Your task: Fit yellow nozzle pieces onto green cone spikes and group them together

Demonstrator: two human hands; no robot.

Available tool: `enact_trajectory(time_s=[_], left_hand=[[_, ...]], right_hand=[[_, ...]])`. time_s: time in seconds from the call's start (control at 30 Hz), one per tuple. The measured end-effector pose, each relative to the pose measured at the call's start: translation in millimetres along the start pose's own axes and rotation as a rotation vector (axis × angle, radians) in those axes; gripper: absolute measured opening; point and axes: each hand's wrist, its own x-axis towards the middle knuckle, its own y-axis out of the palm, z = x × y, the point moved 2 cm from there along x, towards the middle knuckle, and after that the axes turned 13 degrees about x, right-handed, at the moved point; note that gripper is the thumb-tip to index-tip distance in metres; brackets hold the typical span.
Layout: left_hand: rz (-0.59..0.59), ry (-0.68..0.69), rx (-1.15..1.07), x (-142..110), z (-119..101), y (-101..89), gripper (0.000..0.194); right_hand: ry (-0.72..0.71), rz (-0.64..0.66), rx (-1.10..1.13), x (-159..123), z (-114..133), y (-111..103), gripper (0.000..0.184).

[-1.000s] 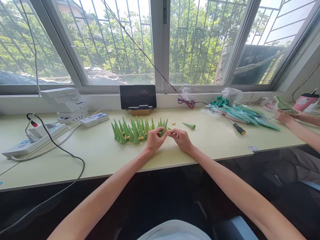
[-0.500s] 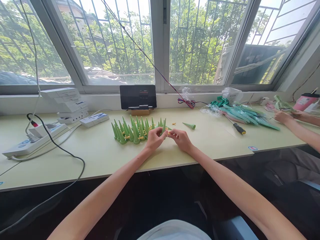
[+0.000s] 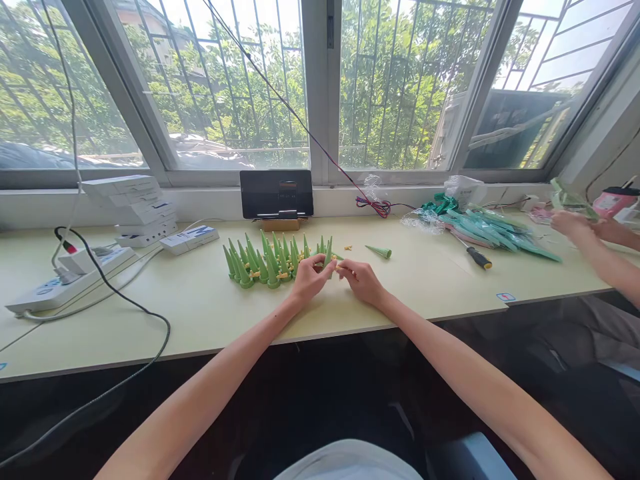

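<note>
My left hand (image 3: 311, 275) is closed around a green cone (image 3: 329, 250), which points upward. Close beside it, my right hand (image 3: 361, 277) pinches a small yellow piece (image 3: 337, 268) against the cone's side; the fingers partly hide it. Several more green cones (image 3: 271, 267) stand upright in a cluster to the left, with small yellow pieces among them. Beyond my right hand, one green cone (image 3: 381, 251) lies on its side. A small yellow piece (image 3: 348, 248) rests on the table just behind my hands.
A dark tablet (image 3: 276, 193) leans by the window. At left are stacked white boxes (image 3: 143, 210) and a power strip (image 3: 70, 280) with cables. To the right lie a screwdriver (image 3: 479, 257) and green plastic strips (image 3: 500, 230). A co-worker's hands (image 3: 573, 225) hold something green.
My hands stay in almost the same place, with the right fingers shifting slightly at the yellow piece. The co-worker's hands have moved a little to the right.
</note>
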Motion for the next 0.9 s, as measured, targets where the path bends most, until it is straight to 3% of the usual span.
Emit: enact_trajectory(time_s=[0.37,0.63,0.9], left_hand=[[0.038,-0.040,-0.118,1,0,1.0,0.035],[-0.031,-0.060,-0.101,3,-1,-0.6,0.033],[0.029,-0.046,-0.119,3,5,1.6,0.031]], right_hand=[[0.034,0.035,-0.004,0,4,0,0.041],[0.021,-0.052,0.044,1,-4,1,0.025],[0.002,-0.035,0.012,0,-5,1,0.019]])
